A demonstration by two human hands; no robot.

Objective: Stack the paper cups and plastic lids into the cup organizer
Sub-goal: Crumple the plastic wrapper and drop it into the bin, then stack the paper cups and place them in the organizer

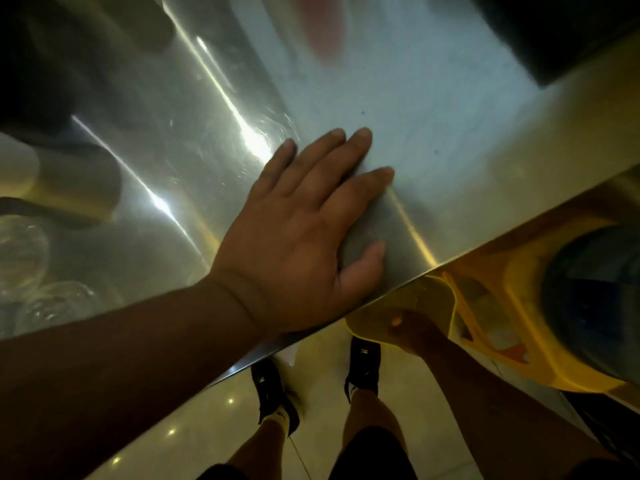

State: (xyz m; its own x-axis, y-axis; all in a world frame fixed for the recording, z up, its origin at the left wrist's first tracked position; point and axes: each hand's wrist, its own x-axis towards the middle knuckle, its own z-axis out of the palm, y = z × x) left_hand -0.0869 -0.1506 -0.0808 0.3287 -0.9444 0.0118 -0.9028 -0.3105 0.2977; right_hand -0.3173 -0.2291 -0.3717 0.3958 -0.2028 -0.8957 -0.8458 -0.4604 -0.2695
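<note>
Head view | left hand flat, empty, on steel table | plastic lids far left | right hand grips yellow thing

A stainless steel table, its bright top scratched and glaring, with the near edge running slantwise from lower left to upper right. Flat on it, near that edge, lies the left hand, palm down and fingers spread. At the left edge lie paper cups on their sides and clear plastic lids, blurred. A dark object stands at the far right corner.
</note>
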